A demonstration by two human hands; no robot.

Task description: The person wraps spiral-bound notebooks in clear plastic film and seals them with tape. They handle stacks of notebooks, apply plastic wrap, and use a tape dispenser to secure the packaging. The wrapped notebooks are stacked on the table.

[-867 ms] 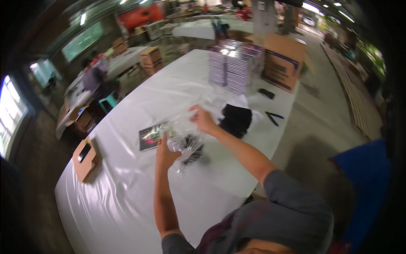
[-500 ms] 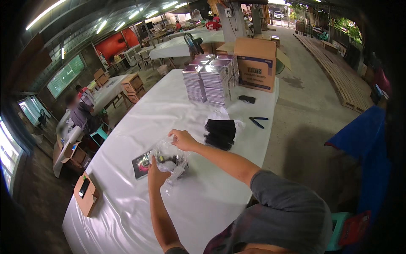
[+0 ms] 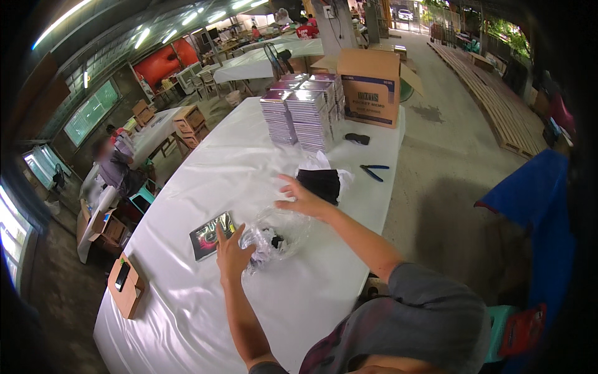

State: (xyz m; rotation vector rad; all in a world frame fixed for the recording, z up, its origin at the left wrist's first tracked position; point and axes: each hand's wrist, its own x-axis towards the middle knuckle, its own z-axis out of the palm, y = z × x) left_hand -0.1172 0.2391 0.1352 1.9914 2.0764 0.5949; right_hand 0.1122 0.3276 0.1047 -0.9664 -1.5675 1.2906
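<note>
Crumpled clear plastic film [image 3: 293,240] lies on the white-covered table between my hands, with dark and white bits in or under it. Just left of it, my left hand [image 3: 233,254] has its thumb and fingers spread, over the right edge of a dark flat packet with a pink and green print [image 3: 208,238]; I cannot tell if it touches. My right hand [image 3: 302,198] hovers at the film's far right side, fingers apart and holding nothing. Beyond that hand sits a pile of black pieces [image 3: 319,185] on white wrapping.
Shrink-wrapped stacks [image 3: 296,118] and an open cardboard box [image 3: 369,93] stand at the table's far end. Near them are a small black object [image 3: 357,138] and blue-handled cutters [image 3: 375,172]. Flat cardboard [image 3: 128,290] lies at the left edge. Another person [image 3: 115,168] sits further left.
Both hands have let go of the plastic film, which now lies lower and flatter on the table. My right hand has moved right, and its fingers have spread.
</note>
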